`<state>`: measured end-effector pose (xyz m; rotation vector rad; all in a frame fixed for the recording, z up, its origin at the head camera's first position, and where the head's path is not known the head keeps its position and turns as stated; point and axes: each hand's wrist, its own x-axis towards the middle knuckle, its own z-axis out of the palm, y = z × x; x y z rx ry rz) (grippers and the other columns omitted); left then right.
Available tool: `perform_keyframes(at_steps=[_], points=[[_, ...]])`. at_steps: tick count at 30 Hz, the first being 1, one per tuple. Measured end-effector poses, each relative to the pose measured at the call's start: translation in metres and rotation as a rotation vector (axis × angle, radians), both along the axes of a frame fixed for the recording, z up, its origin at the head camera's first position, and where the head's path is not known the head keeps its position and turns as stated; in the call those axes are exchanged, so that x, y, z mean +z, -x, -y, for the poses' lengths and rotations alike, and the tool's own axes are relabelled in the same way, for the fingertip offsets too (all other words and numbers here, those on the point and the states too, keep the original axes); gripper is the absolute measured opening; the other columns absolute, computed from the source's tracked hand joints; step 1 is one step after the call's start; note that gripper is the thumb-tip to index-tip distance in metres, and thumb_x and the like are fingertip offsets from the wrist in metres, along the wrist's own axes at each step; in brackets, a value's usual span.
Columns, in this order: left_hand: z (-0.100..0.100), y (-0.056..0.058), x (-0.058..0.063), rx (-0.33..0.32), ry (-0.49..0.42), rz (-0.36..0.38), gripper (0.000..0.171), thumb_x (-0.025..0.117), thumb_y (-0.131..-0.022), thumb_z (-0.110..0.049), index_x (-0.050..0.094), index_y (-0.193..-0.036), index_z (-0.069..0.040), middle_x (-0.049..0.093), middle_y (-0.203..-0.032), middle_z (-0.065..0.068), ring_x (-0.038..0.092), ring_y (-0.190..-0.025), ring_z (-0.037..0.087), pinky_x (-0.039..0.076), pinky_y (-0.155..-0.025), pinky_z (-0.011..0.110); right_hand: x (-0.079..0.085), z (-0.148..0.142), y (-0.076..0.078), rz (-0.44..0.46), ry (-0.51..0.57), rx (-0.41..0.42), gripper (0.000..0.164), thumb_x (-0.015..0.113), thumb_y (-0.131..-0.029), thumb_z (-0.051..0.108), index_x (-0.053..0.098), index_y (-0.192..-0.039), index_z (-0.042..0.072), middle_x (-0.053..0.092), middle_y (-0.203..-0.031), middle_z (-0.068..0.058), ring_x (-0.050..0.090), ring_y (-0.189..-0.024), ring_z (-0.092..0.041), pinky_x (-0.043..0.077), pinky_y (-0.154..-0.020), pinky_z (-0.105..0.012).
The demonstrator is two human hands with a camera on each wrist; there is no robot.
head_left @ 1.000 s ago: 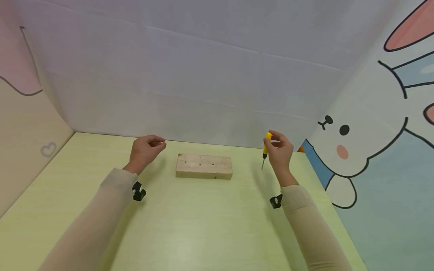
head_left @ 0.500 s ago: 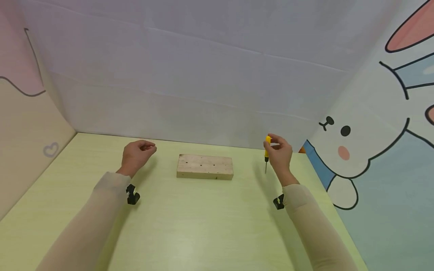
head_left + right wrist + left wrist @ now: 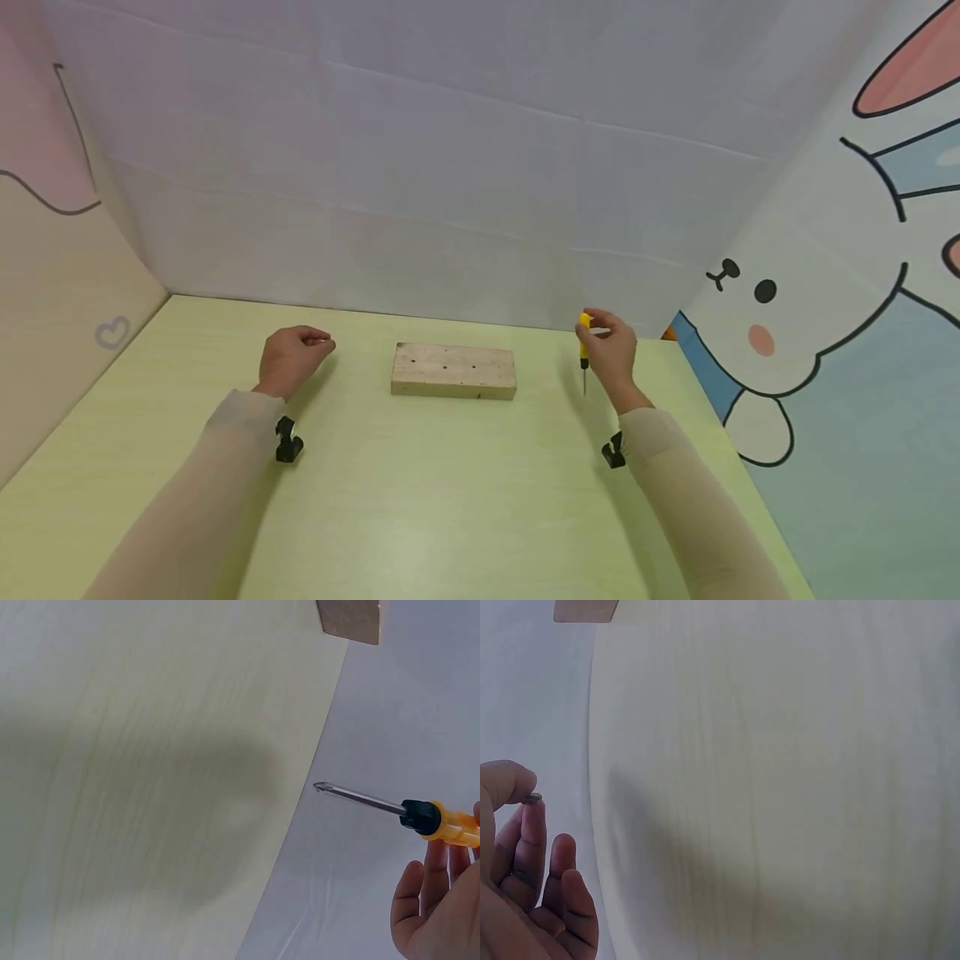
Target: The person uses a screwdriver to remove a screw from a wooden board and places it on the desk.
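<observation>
My right hand [image 3: 611, 357] grips a screwdriver [image 3: 584, 350] by its yellow handle, above the right part of the table, with the shaft pointing down. The right wrist view shows the cross-shaped tip of the same screwdriver [image 3: 360, 798] and its dark green collar. On the left, my left hand [image 3: 288, 360] is raised over the table. Its thumb and index finger pinch a small screw-like metal piece [image 3: 534, 798], mostly hidden by the fingertips; the other fingers curl loosely. Between the hands a wooden block [image 3: 453, 371] lies flat, with several dark holes in its top.
The pale wood-grain table [image 3: 420, 500] ends at a white cloth wall [image 3: 450, 208] behind the block. A wall panel with a printed rabbit [image 3: 825, 333] stands along the right side, and another printed panel [image 3: 60, 292] along the left.
My left hand has moved left, away from the block, and a little lower toward me. The right hand has come down slightly with the screwdriver, whose shaft now points more straight down.
</observation>
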<state>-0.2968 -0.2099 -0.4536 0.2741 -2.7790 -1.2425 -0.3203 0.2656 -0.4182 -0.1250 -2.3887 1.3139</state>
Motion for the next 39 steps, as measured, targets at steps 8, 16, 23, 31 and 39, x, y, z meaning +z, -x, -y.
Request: perform_keyframes(at_steps=[8,16,23,31,39], points=[[0.007,-0.004,-0.011,-0.057,0.067,0.059,0.031,0.06,-0.091,-0.033,0.071,-0.109,-0.01,0.071,-0.109,0.012,0.064,-0.094,0.027,0.047,-0.072,0.031,-0.01,0.001,0.002,0.157,-0.009,0.029,0.033,0.069,-0.088,0.02,0.068,-0.119,0.008,0.064,-0.105,-0.016,0.06,-0.071,-0.017,0.049,-0.054,-0.016],[0.009,-0.003,-0.013,-0.057,0.1,0.104,0.032,0.059,-0.09,-0.033,0.071,-0.11,-0.011,0.07,-0.112,0.013,0.064,-0.098,0.03,0.048,-0.073,0.034,-0.02,0.005,0.005,0.272,-0.019,0.051,0.033,0.069,-0.088,0.02,0.069,-0.118,0.008,0.062,-0.105,-0.016,0.058,-0.081,-0.021,0.051,-0.06,-0.017],[0.009,-0.002,-0.013,-0.058,0.09,0.136,0.033,0.06,-0.09,-0.032,0.071,-0.112,-0.01,0.069,-0.114,0.014,0.063,-0.101,0.03,0.048,-0.073,0.034,-0.026,0.006,0.006,0.378,-0.074,0.073,0.034,0.068,-0.088,0.021,0.068,-0.12,0.007,0.062,-0.106,-0.015,0.055,-0.078,-0.019,0.049,-0.058,-0.017],[0.009,-0.002,-0.014,-0.062,0.082,0.153,0.033,0.06,-0.09,-0.032,0.07,-0.112,-0.009,0.069,-0.114,0.014,0.062,-0.1,0.03,0.047,-0.071,0.032,-0.031,0.005,0.008,0.473,-0.107,0.102,0.036,0.067,-0.089,0.021,0.066,-0.123,0.007,0.063,-0.107,-0.017,0.056,-0.065,-0.013,0.049,-0.054,-0.021],[0.007,-0.001,-0.014,-0.055,0.11,0.162,0.032,0.059,-0.089,-0.03,0.07,-0.111,-0.01,0.069,-0.112,0.013,0.062,-0.098,0.029,0.046,-0.071,0.032,-0.032,0.002,0.01,0.498,-0.129,0.113,0.037,0.065,-0.09,0.021,0.065,-0.124,0.006,0.064,-0.113,-0.019,0.057,-0.067,-0.013,0.05,-0.055,-0.022]])
